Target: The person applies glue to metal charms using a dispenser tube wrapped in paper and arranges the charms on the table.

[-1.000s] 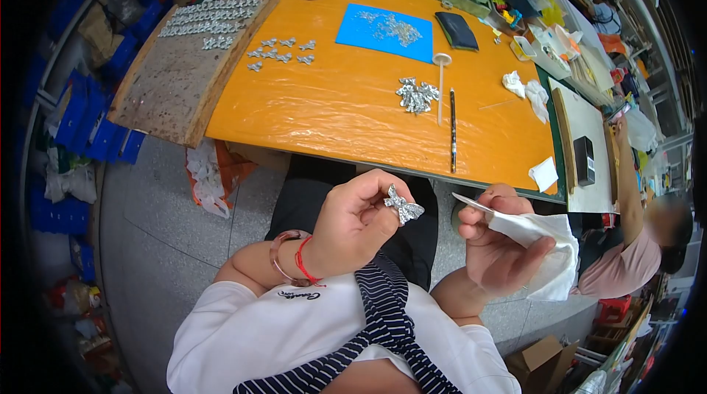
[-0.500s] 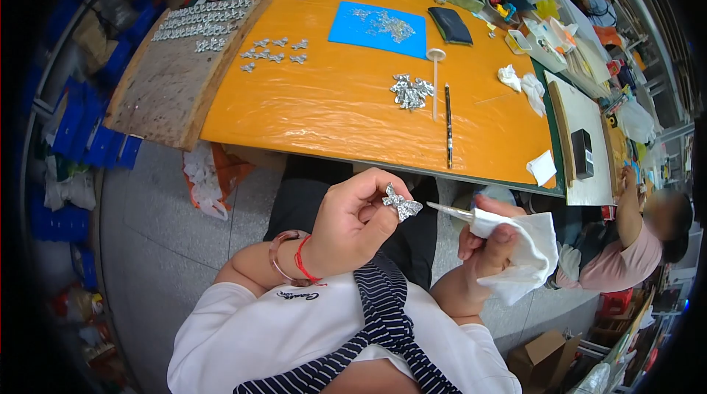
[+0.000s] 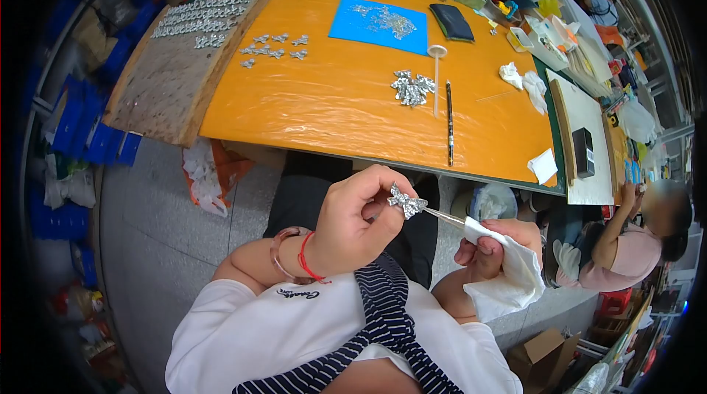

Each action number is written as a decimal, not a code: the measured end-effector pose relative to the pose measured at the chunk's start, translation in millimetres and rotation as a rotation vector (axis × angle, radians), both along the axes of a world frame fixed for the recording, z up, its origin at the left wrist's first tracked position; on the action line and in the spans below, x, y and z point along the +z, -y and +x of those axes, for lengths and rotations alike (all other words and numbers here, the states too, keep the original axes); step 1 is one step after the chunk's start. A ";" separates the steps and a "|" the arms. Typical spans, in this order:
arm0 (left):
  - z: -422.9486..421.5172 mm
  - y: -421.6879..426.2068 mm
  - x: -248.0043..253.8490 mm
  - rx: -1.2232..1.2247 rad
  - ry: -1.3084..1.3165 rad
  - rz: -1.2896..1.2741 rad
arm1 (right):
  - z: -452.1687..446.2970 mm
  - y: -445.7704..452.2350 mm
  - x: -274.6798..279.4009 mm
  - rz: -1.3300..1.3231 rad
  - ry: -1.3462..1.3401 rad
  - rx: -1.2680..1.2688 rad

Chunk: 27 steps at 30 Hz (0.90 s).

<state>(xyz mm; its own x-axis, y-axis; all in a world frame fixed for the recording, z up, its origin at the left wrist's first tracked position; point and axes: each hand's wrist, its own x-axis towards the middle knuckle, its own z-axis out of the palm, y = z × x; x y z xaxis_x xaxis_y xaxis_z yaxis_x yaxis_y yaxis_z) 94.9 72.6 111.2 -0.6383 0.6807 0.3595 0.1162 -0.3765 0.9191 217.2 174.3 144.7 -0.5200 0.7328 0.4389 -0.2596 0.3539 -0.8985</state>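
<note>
My left hand (image 3: 353, 213) pinches a small silver bow-shaped ornament (image 3: 407, 203) between thumb and fingers, above my lap. Closed around a white wrap of tissue or cloth (image 3: 508, 280), my right hand (image 3: 492, 245) holds a thin pointed applicator (image 3: 445, 218) that sticks out of it. The applicator's tip meets the right edge of the ornament. What lies inside the wrap is hidden. On the orange table (image 3: 317, 107) in front are a pile of silver ornaments (image 3: 412, 89) and several more in short rows (image 3: 276, 48).
A blue mat (image 3: 375, 26) bears scattered tiny shiny pieces. Silver ornaments line a wooden board (image 3: 158, 88) at left. A black pencil (image 3: 450, 125), a white stick with a round head (image 3: 437, 77) and a dark pouch (image 3: 451, 22) lie rightward. Another person (image 3: 626, 247) sits at right.
The applicator's tip has moved left and now reaches the ornament, where a gap showed before. The white wrap has shifted slightly down in my right hand. The ornament is turned a little.
</note>
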 end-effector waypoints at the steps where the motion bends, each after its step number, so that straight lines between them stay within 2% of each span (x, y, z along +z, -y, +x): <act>1: 0.7 -1.0 0.4 -0.014 0.050 -0.009 | 0.8 0.9 1.9 0.032 0.024 -0.025; 6: -0.2 -3.2 0.8 -0.021 0.073 0.006 | 9.4 -5.3 4.2 0.231 0.152 0.001; 12: -0.3 -3.9 1.0 -0.009 0.025 0.011 | 10.8 -6.6 6.1 0.333 0.248 -0.001; 21: 0.1 -6.2 3.9 0.002 0.012 -0.010 | 3.3 2.8 12.8 0.224 0.243 -0.079; 27: 1.9 -5.1 2.1 0.027 -0.003 0.005 | 3.2 2.9 11.8 0.298 0.194 -0.103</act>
